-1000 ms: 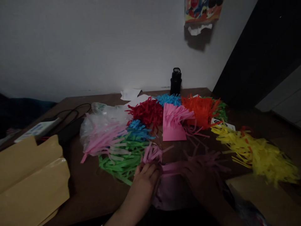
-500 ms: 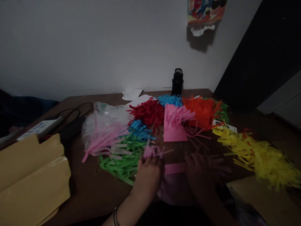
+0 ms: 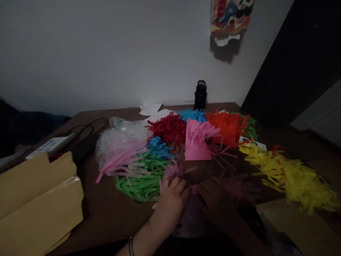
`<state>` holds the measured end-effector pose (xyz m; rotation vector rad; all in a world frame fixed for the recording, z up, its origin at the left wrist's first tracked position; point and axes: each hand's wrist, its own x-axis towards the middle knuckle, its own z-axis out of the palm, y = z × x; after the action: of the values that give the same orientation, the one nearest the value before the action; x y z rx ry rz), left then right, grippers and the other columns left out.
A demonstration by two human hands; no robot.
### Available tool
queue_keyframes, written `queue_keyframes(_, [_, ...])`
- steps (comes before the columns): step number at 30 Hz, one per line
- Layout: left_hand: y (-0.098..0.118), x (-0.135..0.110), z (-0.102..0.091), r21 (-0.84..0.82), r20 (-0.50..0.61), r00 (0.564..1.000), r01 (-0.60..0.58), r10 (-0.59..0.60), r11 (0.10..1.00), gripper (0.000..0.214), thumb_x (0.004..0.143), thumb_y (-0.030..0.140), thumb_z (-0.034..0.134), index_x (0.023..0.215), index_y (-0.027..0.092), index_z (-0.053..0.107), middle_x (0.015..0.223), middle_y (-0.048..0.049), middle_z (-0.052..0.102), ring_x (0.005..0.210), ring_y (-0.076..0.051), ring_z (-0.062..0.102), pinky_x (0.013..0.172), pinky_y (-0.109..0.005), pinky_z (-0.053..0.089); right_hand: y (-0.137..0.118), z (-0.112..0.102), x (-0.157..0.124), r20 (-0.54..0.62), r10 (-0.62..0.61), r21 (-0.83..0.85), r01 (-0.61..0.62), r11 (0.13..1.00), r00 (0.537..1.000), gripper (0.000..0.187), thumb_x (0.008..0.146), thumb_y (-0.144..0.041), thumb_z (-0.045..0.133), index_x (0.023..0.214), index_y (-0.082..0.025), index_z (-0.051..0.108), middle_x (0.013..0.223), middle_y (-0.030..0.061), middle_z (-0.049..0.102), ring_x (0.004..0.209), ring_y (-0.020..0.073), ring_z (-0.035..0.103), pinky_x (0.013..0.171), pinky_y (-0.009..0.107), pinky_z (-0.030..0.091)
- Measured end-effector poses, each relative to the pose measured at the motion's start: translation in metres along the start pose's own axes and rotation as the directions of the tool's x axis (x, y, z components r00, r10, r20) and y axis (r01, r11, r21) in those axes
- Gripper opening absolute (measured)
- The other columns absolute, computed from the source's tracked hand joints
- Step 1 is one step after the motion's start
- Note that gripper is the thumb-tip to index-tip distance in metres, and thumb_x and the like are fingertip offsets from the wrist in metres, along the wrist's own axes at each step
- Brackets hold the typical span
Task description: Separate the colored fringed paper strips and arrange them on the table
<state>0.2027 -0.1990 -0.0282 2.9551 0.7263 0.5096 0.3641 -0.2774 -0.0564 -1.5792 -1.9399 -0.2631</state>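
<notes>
At the near edge of the table, my left hand is closed with curled fingers on a piece of pink fringed tissue paper. Its fringe shows beyond the knuckles. Close on the right, my right hand lies in dim light, its fingers bent over the same paper, with pale pink strips spreading past it. A short stretch of pink band shows between the hands; the fingertips are hidden. Ahead lies a pink sheet with a cut fringe. Green paper strips lie beside my left hand.
Red, orange and yellow fringed paper bundles lie around the table. A clear plastic bag and brown cardboard are on the left. Against the wall stands a black bottle. A tissue pack hangs above.
My right hand has moved left, closer to my left hand, covering most of the pink band. The fringe by my left hand now bunches upward. The view has shifted slightly.
</notes>
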Motion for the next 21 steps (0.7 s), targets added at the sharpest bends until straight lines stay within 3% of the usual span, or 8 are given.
queue_keyframes(2, [-0.002,-0.001,0.005,-0.037,-0.027,0.999,-0.031,0.03,0.999,0.004,0.086,0.017,0.065,0.083,0.019,0.065,0.084,-0.0023,0.063,0.084,-0.022,0.05,0.082,-0.041,0.032,-0.001,0.002,0.0,-0.001,-0.028,-0.026,0.028,0.999,1.0,0.021,0.095,-0.015,0.042,0.091,-0.018,0.063,0.081,0.0035,0.064,0.077,0.0191,0.054,0.089,0.04,0.036])
queue_keyframes(6, [-0.009,-0.009,0.015,-0.11,-0.07,0.997,-0.044,0.037,0.993,0.012,0.09,0.016,0.06,0.079,0.02,0.065,0.077,-0.0005,0.063,0.081,-0.02,0.05,0.085,-0.041,0.03,0.009,0.0,-0.009,0.037,-0.094,-0.057,0.096,0.994,0.995,0.027,0.094,-0.008,0.042,0.078,-0.018,0.061,0.073,0.0024,0.061,0.072,0.0179,0.052,0.087,0.038,0.039])
queue_keyframes(9, [-0.013,-0.017,0.015,-0.14,-0.055,0.998,-0.003,-0.004,0.99,0.01,0.09,0.015,0.06,0.086,0.021,0.067,0.081,-0.001,0.066,0.082,-0.021,0.051,0.087,-0.042,0.03,0.019,-0.009,-0.021,0.065,-0.088,-0.056,0.092,0.994,0.994,0.023,0.094,-0.009,0.043,0.09,-0.017,0.064,0.084,0.0046,0.064,0.081,0.0192,0.055,0.09,0.038,0.04])
queue_keyframes(14, [-0.009,-0.018,0.005,-0.108,0.064,0.994,0.094,-0.088,0.99,0.013,0.09,0.015,0.057,0.089,0.021,0.069,0.089,-0.0036,0.069,0.089,-0.023,0.055,0.086,-0.042,0.033,0.026,-0.017,-0.027,0.043,0.091,-0.033,-0.09,0.995,0.995,0.02,0.094,-0.013,0.047,0.089,-0.02,0.065,0.089,0.0039,0.063,0.088,0.0201,0.055,0.087,0.038,0.042])
queue_keyframes(21, [0.002,0.003,0.004,0.018,0.187,0.941,0.285,-0.283,0.958,0.021,0.088,0.018,0.055,0.105,0.015,0.068,0.109,-0.0115,0.07,0.102,-0.031,0.057,0.086,-0.05,0.035,0.031,-0.005,-0.015,0.047,0.25,-0.287,-0.226,0.931,0.967,0.018,0.089,-0.014,0.053,0.073,-0.019,0.059,0.082,0.0064,0.064,0.081,0.0232,0.054,0.082,0.042,0.038])
